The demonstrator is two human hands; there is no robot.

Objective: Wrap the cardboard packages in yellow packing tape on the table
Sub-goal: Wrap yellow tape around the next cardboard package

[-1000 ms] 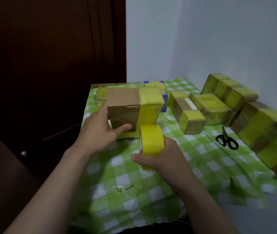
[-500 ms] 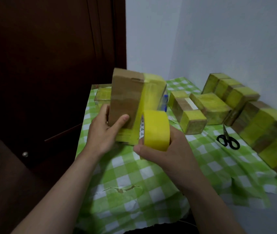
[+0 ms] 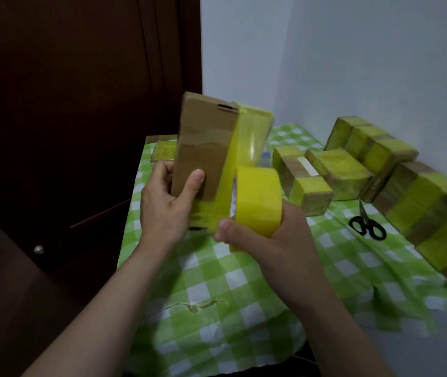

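Person, two arms in view — left hand (image 3: 162, 205) and right hand (image 3: 268, 240), both bare. Forearms (image 3: 102, 308) uncovered from wrist to lower frame edge. Thumbnails (image 3: 198, 174) — short, plain, one showing on each hand.

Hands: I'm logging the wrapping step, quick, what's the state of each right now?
Left hand: grips the cardboard box.
Right hand: grips the yellow tape roll.

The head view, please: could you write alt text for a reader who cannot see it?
A person's left hand grips an upright, half-taped cardboard box while the right hand holds a yellow tape roll beside it, over a green checked tablecloth. To the right lie taped packages and black scissors.
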